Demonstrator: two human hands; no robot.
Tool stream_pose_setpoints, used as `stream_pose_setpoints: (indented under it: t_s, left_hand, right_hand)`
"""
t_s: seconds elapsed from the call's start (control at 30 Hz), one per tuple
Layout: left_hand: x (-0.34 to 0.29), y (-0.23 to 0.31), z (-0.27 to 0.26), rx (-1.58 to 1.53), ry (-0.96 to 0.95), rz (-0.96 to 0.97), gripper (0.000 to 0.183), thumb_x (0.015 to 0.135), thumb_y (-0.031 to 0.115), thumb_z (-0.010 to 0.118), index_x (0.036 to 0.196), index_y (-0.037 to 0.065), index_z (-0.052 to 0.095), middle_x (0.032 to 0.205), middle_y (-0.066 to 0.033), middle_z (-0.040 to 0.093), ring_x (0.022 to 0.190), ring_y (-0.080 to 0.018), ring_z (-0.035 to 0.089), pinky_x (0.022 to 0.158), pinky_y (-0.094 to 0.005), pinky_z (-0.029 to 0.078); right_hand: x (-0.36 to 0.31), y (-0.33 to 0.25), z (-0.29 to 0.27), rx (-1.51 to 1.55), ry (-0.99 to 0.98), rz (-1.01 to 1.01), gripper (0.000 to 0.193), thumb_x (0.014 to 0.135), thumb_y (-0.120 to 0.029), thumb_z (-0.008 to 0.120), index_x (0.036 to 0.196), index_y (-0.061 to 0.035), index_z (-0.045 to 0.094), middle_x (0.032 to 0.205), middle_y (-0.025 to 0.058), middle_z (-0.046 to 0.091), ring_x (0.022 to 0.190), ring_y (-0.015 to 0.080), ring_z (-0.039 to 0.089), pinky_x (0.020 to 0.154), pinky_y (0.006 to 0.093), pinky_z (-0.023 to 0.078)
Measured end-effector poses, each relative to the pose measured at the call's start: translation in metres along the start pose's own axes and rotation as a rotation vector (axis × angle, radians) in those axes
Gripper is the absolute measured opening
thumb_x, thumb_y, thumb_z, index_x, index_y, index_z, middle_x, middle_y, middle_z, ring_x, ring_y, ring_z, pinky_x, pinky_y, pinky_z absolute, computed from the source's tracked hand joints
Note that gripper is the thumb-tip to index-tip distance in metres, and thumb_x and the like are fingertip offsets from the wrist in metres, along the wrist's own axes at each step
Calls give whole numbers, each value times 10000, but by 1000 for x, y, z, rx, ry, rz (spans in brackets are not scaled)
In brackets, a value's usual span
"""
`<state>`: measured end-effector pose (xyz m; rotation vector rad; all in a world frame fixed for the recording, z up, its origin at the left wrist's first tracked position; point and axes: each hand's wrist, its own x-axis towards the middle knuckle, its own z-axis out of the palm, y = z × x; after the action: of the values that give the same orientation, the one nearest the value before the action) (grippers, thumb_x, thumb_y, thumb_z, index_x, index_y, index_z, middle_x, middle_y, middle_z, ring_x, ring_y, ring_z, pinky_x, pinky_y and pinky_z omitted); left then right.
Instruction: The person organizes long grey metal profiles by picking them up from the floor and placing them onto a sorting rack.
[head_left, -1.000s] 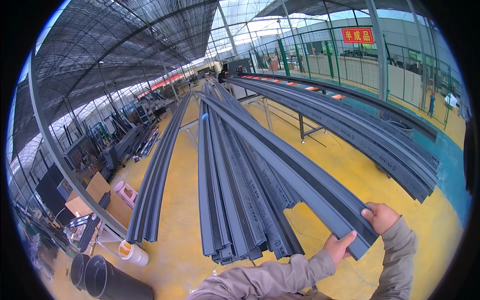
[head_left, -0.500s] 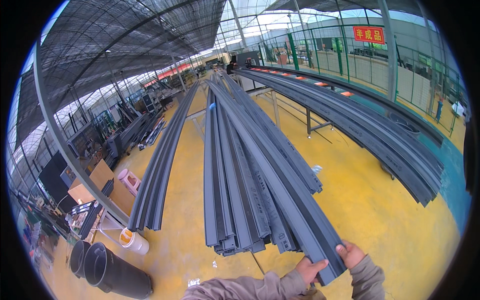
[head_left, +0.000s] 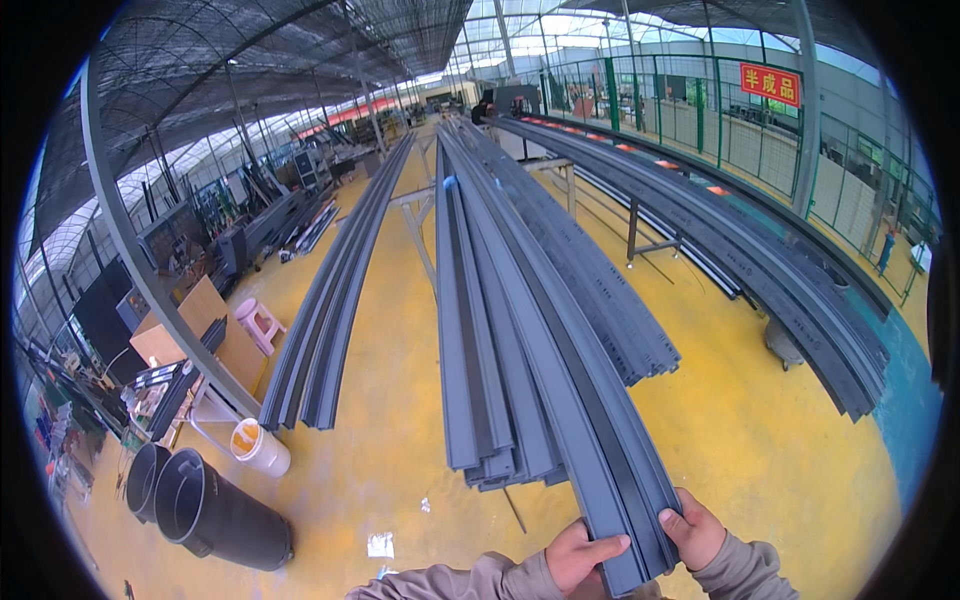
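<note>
A grey profile [head_left: 560, 360] is held by its near end, which lies toward five o'clock. Its left edge is gripped by the left hand [head_left: 576, 556], its right edge by the right hand [head_left: 696, 532], both thumbs laid on top; the fingertips beneath are hidden. At six o'clock, just beside it, a stack [head_left: 500, 410] of similar pieces is seen. Other bundles are placed at nine [head_left: 340, 290] and three [head_left: 760, 260]. Bins [head_left: 235, 515] and a bucket [head_left: 265, 452] are stood at eight.
</note>
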<state>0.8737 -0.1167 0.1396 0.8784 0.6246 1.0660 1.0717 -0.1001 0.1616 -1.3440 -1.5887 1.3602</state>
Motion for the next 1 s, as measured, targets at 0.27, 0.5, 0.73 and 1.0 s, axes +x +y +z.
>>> stream_pose_setpoints:
  t_s: [0.27,0.5,0.73,1.0]
  left_hand:
    - [-21,-2,-53,46,-66,-190,413,926,219,593,1233,-42,502,1034,-106,646,873,-161,649,690,-324,556]
    - [-21,23,-48,228,-69,-331,471,916,205,586,1295,-20,419,1130,-122,580,912,-144,610,699,-281,538]
    - [-26,22,-39,242,-40,-161,332,861,51,648,1180,36,557,1000,-40,646,948,-158,619,819,-348,522]
    - [-18,86,-39,569,-47,108,765,902,360,634,1375,-62,207,1199,-180,470,1089,-225,510,984,-346,405]
  right_hand:
    - [-2,11,45,208,-23,113,359,1004,-221,454,1281,8,447,1007,79,604,883,129,572,796,281,479]
    - [0,24,53,397,-62,91,484,970,-356,520,1280,8,448,934,92,636,656,158,624,518,273,515]
    - [-3,37,56,393,0,-50,449,962,-257,536,1308,24,481,1121,79,613,982,160,572,872,298,469]
    - [4,-78,45,372,-172,143,432,972,-238,477,1315,22,434,990,142,645,749,228,679,532,354,570]
